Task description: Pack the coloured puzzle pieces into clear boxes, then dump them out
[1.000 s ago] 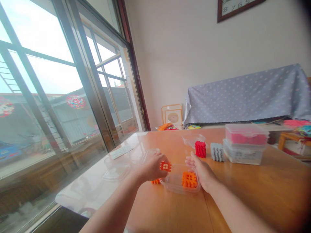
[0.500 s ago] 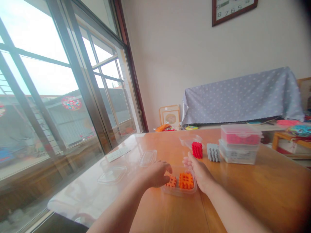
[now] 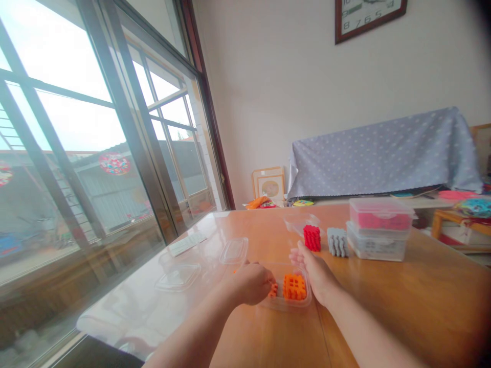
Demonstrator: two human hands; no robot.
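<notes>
Clear tub sits on the bench between the hands. Orange stack is in its right half; orange piece at the left end, mostly blocked by the left hand. That hand is curled over the piece; can't tell if it's gripping. Right hand is open, fingers extended, along the tub's right side. Hands are apart, tub in the gap.

Around: red stack just beyond the right hand, grey stack to its right, then upper box on lower box. Clear plastic item behind the red stack, shape unclear. Near lid, far lid and a pale sheet off left.

Bench: brown, glossy, heavy glare on the left. Room: big window at left, framed clock up on the wall, dotted grey-blue cloth draped behind.

Count: 1 tub, 2 closed boxes, 2 flat lids, 1 red stack, 1 grey stack. Orange total unclear, left hand hides some.
</notes>
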